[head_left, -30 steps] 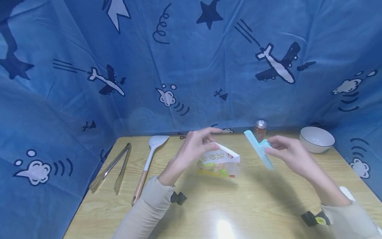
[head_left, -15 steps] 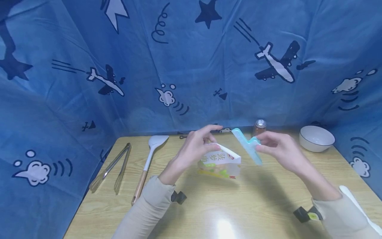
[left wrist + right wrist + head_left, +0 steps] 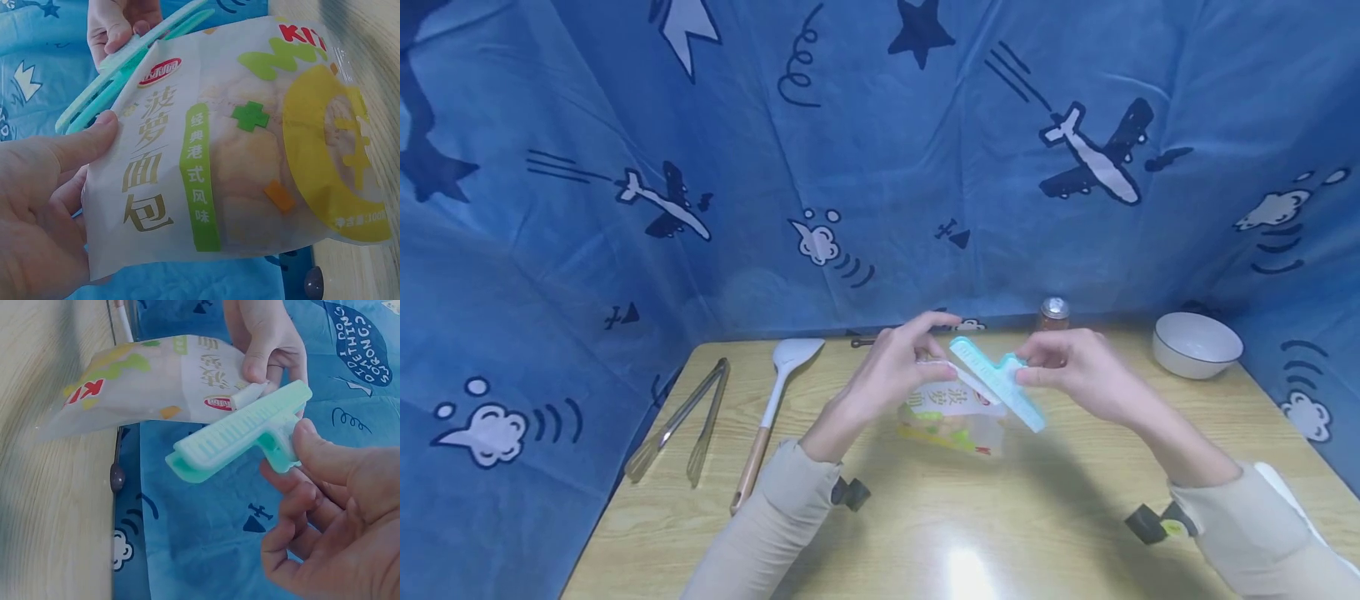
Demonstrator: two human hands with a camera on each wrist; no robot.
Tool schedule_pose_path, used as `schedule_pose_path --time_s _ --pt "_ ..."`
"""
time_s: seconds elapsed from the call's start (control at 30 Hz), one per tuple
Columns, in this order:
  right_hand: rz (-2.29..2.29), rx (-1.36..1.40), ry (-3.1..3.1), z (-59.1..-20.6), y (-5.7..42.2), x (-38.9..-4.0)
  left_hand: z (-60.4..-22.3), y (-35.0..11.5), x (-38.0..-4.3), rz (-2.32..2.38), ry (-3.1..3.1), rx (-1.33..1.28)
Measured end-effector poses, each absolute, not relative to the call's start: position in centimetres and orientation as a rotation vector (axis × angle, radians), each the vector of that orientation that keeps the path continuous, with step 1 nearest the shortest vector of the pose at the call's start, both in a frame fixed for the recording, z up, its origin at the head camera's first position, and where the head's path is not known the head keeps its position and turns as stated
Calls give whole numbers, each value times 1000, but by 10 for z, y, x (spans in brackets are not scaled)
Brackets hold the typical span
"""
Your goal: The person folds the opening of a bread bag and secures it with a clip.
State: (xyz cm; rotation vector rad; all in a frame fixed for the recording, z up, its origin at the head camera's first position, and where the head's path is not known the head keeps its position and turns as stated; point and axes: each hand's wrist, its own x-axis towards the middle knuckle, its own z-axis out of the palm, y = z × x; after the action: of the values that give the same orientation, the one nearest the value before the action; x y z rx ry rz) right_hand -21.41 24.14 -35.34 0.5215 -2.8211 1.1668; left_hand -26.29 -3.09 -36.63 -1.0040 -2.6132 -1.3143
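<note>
My left hand [image 3: 898, 367] pinches the folded top edge of a bread bag [image 3: 244, 144] between thumb and fingers. The bag is white and see-through, with bread inside, and is held above the table. In my right hand [image 3: 1078, 371] is a mint-green bag clip [image 3: 244, 434], pinched by its handle. The right wrist view shows the clip's long jaws slightly parted, close to the bag's folded edge. Whether the clip touches the bag or has the edge between its jaws, I cannot tell.
Metal tongs [image 3: 681, 421] and a white spatula [image 3: 782, 383] with a wooden handle lie on the left of the wooden table [image 3: 880, 542]. A shaker jar [image 3: 1054, 312] and a white bowl [image 3: 1197, 346] stand at the back right. A white utensil [image 3: 1285, 492] lies partly behind my right sleeve.
My right hand has moved left with the clip, bringing it up to the bag's folded edge. The left hand and the bag have stayed almost still.
</note>
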Motion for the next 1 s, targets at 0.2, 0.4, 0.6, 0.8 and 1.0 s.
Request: schedule_pose_path --time_s 0.2,0.4,0.6,0.8,1.0 --pt "1158 538 -2852 -352 238 -214 -366 -31 -263 -1310 -2594 -1037" --pt "1192 538 -2886 -352 235 -216 -365 -31 -263 -1362 -2609 -1035" --pt "1233 533 -2921 -352 236 -221 -363 -30 -263 -1411 -2637 -1022" --pt "1214 539 -2932 -353 235 -223 -361 -29 -263 -1459 -2677 -985" --pt "1197 553 -2950 -354 234 -222 -362 -29 -264 -1449 -2710 -975"
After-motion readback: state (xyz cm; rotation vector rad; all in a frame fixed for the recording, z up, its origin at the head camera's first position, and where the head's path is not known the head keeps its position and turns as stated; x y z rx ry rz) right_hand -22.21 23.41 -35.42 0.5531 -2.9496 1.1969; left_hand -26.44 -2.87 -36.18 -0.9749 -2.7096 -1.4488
